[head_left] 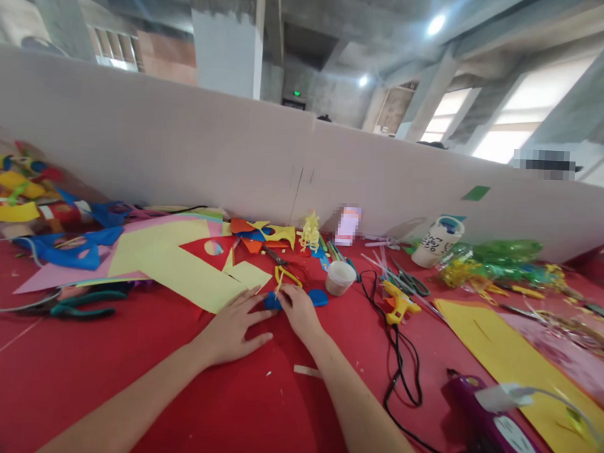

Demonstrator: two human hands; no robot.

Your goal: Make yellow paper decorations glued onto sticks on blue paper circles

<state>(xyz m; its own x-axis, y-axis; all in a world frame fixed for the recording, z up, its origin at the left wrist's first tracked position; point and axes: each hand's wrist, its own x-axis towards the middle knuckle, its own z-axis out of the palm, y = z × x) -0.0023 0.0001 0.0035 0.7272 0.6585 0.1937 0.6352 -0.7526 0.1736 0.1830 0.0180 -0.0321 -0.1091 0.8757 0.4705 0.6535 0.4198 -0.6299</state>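
My left hand (235, 329) lies on the red table with its fingers spread, fingertips by the edge of a pale yellow paper sheet (194, 280). Beside it, my right hand (299, 312) has its fingers pinched together around a thin pale strip (279, 283) that sticks up from the fingertips. A blue cut piece (272, 301) shows between the two hands, partly hidden by the fingers. Another rounded blue piece (318, 298) rests just right of the right hand. Right behind the fingertips are yellow-handled scissors (290, 277).
A white tub (340, 279) and a yellow glue gun (399, 303) with a black cord stand right of my hands. A purple power strip (493, 422) lies front right, near yellow sheets (520, 369). Green-handled pliers (88, 304) are at left. A white partition (225, 156) runs behind.
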